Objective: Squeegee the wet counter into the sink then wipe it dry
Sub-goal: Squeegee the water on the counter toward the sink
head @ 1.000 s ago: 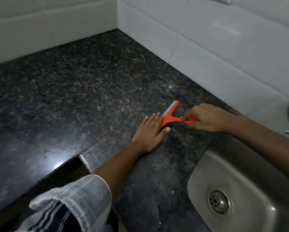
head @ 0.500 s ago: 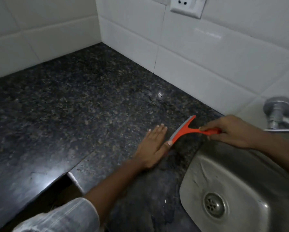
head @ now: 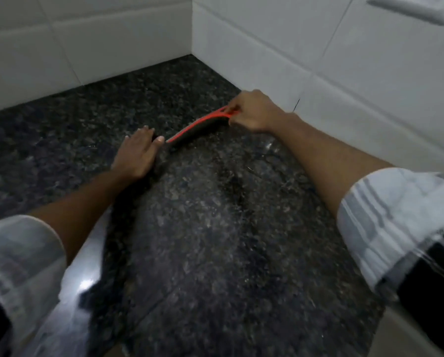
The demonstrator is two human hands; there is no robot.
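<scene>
An orange squeegee lies with its dark blade edge on the black granite counter, near the corner of the tiled walls. My right hand grips its handle at the end close to the right wall. Flat on the counter, my left hand has straight fingers, its thumb tip just beside the blade's left end. The stone between my forearms looks wet and streaked. The sink is out of view.
White tiled walls meet in a corner behind the counter. A white switch plate sits on the right wall at the top. The counter's shiny front edge runs at the lower left, and my rolled striped sleeves frame both sides.
Both hands and the squeegee have moved away from the sink toward the wall corner. The view swung left, so sink and tap left the picture. My left hand stays flat beside the blade.
</scene>
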